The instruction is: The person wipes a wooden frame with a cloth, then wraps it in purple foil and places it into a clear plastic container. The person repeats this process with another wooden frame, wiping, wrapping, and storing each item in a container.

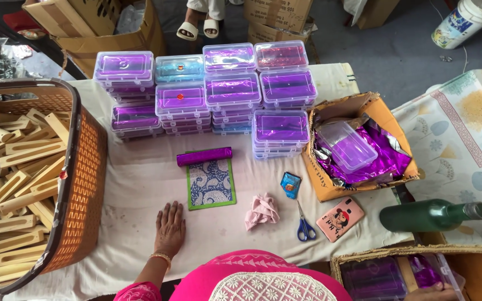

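Note:
My left hand (169, 227) lies flat, palm down, on the white cloth (140, 184) and holds nothing. Just right of it and a little further back lies a green-edged blue patterned card (211, 185), with a purple foil-wrapped roll (203, 156) across its top edge. Only part of my right hand (437, 291) shows at the bottom right edge. It rests at a clear plastic box (380, 277) with purple foil inside a cardboard carton (364, 253). Its grip is hidden.
Stacks of clear boxes lined with purple foil (230, 92) fill the back. An open carton (364, 106) holds foil and a lid. A crumpled pink cloth (261, 210), blue scissors (305, 226), phone (340, 218), green bottle (430, 215), and a brown basket (82, 184) of wooden pieces are around. Someone's sandalled feet (196, 28) stand behind.

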